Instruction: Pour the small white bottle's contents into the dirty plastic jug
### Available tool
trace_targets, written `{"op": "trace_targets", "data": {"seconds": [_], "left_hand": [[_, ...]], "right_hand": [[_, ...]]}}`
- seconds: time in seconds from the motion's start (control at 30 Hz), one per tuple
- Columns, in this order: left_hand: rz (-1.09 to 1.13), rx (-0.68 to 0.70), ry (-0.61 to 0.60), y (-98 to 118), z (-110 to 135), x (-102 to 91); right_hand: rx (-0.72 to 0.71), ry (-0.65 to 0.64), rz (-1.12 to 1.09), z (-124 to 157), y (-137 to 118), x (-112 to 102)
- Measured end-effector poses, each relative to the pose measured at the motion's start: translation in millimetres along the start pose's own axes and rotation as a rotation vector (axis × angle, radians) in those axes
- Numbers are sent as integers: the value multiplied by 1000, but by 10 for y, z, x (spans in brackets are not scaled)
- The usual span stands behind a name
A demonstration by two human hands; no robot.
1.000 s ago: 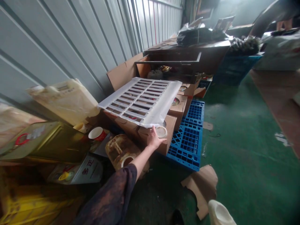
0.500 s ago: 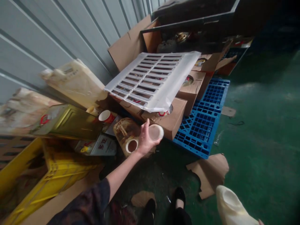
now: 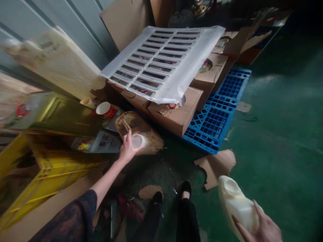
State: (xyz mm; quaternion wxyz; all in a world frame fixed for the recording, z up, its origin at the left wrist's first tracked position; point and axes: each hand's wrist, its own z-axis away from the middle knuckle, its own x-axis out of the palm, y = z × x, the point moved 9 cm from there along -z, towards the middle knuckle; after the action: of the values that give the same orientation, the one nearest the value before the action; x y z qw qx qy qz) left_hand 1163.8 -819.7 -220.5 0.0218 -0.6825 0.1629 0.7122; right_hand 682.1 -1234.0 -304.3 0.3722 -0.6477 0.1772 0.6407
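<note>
My left hand (image 3: 127, 149) is closed around the rim of a white round cap (image 3: 137, 141). The cap is at the mouth of a stained, yellowish plastic jerry can (image 3: 151, 132) on the floor; whether it is seated cannot be made out, and it hides the opening. At the lower right, my right hand (image 3: 266, 224) grips a cream-coloured plastic jug (image 3: 237, 205), which is tilted and held well away from the jerry can. A red-and-white paper cup (image 3: 107, 109) stands just behind the jerry can.
A white slatted panel (image 3: 164, 67) lies over cardboard boxes (image 3: 176, 116) on a blue pallet (image 3: 214, 121). To the left are a gold metal tin (image 3: 63, 114), a grey can (image 3: 107, 143) and a yellow crate (image 3: 58, 171). Torn cardboard (image 3: 217, 166) lies on the green floor.
My left hand has brought the cap down and left onto the jerry can's mouth, which was uncovered before. The jug and my right hand have come further into view.
</note>
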Motion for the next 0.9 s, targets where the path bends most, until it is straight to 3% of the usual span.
{"op": "trace_targets", "data": {"seconds": [0.3, 0.57, 0.63, 0.73, 0.8, 0.9], "left_hand": [[-177, 282, -36, 39, 87, 183], [109, 140, -3, -175, 68, 242], [168, 111, -7, -143, 84, 132], [228, 52, 54, -180, 276, -207], [341, 3, 85, -348, 549, -445], [530, -104, -37, -835, 1203, -660]], "right_hand": [[11, 37, -17, 17, -374, -229], [-16, 80, -71, 90, -704, -631], [-35, 89, -61, 120, -788, -782], [-89, 99, -52, 196, -911, -1036], [-128, 113, -37, 257, -1004, -1231], [-195, 114, -15, 350, -1216, -1529]]}}
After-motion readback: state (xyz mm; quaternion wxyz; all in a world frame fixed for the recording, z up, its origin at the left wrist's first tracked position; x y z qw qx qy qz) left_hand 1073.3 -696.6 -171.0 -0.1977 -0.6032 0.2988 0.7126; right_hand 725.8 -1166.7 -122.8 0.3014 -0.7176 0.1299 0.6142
